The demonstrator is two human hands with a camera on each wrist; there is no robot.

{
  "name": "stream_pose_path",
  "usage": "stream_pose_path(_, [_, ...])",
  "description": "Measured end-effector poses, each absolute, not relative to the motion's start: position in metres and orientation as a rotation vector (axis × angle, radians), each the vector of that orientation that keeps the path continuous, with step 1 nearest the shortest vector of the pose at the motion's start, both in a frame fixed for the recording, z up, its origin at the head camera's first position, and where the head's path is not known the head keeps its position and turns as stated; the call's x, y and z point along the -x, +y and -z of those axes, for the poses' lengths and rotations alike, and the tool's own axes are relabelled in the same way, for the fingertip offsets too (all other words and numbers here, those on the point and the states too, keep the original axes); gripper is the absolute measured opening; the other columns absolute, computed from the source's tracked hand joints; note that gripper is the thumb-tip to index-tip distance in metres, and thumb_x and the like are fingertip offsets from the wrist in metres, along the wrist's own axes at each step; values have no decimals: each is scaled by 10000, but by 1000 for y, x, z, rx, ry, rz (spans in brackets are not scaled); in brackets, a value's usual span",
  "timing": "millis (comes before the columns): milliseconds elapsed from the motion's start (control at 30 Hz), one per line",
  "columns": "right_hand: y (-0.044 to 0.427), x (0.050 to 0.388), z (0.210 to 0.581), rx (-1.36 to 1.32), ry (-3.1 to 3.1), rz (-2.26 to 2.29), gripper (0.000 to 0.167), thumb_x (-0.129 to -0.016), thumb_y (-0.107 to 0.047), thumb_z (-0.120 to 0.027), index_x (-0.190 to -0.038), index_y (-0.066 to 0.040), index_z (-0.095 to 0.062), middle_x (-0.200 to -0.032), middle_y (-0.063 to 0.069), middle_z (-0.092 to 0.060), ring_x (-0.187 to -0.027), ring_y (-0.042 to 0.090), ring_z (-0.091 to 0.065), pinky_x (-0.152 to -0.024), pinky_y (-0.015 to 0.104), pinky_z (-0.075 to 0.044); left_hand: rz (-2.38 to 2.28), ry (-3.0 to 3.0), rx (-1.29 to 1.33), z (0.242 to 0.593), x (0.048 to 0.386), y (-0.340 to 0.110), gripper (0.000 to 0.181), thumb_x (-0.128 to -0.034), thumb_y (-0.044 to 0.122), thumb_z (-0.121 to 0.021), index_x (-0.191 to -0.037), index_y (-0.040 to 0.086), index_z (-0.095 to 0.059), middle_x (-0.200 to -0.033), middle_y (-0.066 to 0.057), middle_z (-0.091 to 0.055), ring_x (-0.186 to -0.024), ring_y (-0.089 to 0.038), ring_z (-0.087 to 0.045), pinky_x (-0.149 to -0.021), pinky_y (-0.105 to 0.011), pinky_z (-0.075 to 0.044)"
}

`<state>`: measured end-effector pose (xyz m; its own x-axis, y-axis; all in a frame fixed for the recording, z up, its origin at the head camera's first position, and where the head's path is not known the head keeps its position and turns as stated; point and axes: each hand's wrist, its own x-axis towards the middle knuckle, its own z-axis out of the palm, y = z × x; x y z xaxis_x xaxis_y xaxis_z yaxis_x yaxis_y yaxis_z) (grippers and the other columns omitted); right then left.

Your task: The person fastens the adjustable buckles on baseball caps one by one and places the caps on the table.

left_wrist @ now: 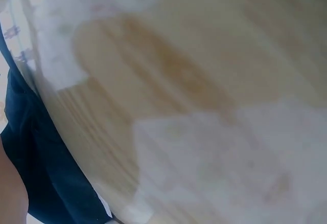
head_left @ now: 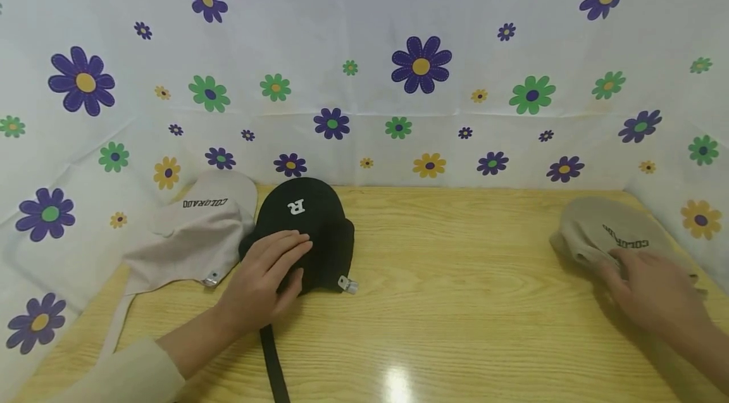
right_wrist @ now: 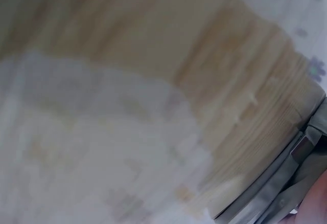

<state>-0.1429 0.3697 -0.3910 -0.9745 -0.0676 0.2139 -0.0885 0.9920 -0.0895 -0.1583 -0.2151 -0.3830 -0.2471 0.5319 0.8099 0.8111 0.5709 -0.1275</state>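
A black cap [head_left: 302, 219] with a white R lies left of centre in the head view. My left hand [head_left: 262, 276] rests on its lower front, fingers extended and slightly bent. Its strap and metal clasp show below. At the right, my right hand [head_left: 655, 286] grips a khaki cap [head_left: 609, 226] by its near part, the fingertips by the dark lettering. In the left wrist view, dark cloth [left_wrist: 51, 168] lies beside part of my left hand [left_wrist: 10, 188]. The right wrist view shows grey-looking cap fabric [right_wrist: 276, 193] next to my right hand [right_wrist: 311, 203].
A pale cap [head_left: 199, 226] marked COLORADO lies at the far left, close beside the black cap, its strap hanging toward the near left. The wooden table [head_left: 444, 276] stretches between both hands. A flower-patterned cloth [head_left: 364, 23] hangs behind and around the sides.
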Motion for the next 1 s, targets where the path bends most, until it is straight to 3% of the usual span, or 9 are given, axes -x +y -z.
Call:
stream_pose_path(233, [377,139,390,-133,-2894,-156,396,-956,-77,-396,-1267,117,-547,-1231,394,-563,-1076,585,-510,-929,667,-380,345,-2185,792,390,154,-225,439,-977,180,-431,-1300,-73,-588,-1278,-220,-624,-1167,-397,-571,-1043,-476,-386])
stream_pose_path(500, [390,136,384,-33,-2939,-120,400,-842,21,-478,-1227,124,-515,-1064,413,-604,-919,600,-560,-770,671,-459,239,-2303,717,394,152,-232,409,-1001,222,-453,-1272,-28,-629,-1248,-184,-662,-1178,-374,-595,-1033,-502,-440])
stream_pose_path(633, [390,136,382,149,-2969,-178,473,-795,36,-555,-1258,109,-493,-1185,414,-533,-1039,600,-479,-870,706,-396,201,-2260,704,394,153,-234,407,-1021,263,-431,-1229,19,-682,-1151,-179,-666,-1007,-372,-579,-881,-492,-473])
stream_pose_path(800, [385,134,382,380,-2875,-271,424,-781,81,-534,-1204,65,-538,-1271,371,-382,-1155,562,-317,-967,715,-262,202,-2191,704,391,151,-237,355,-1004,237,-480,-1194,57,-721,-977,-176,-592,-791,-320,-517,-688,-446,-448])
stream_pose_path(1000, [384,131,384,277,-2784,-350,352,-757,110,-481,-1099,98,-563,-1134,344,-441,-1054,522,-412,-869,648,-377,267,-2175,748,389,149,-237,352,-1047,237,-470,-1178,29,-722,-948,-157,-607,-778,-283,-579,-681,-433,-512])
